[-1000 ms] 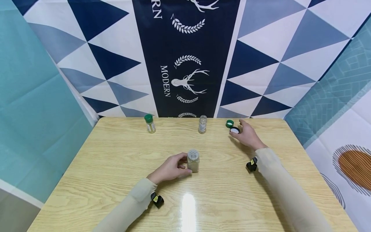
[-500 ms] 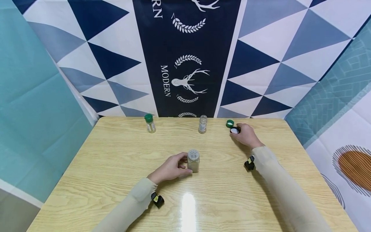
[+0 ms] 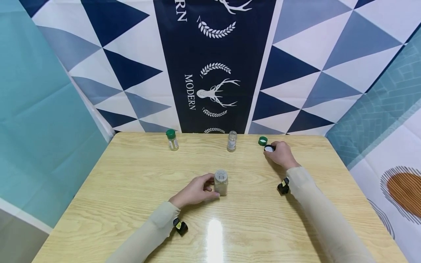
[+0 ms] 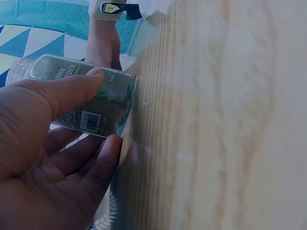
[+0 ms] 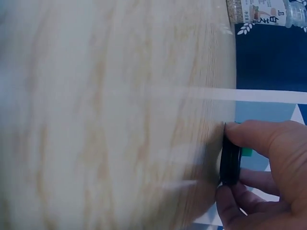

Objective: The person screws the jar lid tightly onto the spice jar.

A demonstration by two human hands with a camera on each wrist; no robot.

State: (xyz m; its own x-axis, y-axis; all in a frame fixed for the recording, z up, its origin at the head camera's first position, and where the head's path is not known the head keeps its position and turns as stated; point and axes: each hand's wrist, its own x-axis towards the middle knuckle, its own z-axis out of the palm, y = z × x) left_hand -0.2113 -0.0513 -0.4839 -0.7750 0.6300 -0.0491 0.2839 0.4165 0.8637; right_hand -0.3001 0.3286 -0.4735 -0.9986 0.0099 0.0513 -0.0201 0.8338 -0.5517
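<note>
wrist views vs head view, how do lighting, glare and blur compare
Head view: bright, white glare on the table at bottom centre; left wrist view: dim and bluish, table soft at right, barcode on the jar sharper; right wrist view: hazy, table blurred at left, shadow beside the black cap.

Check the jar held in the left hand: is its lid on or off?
Off: the jar shows its perforated shaker top uncovered in the head view. The right hand pinches a black lid apart from it.
</note>
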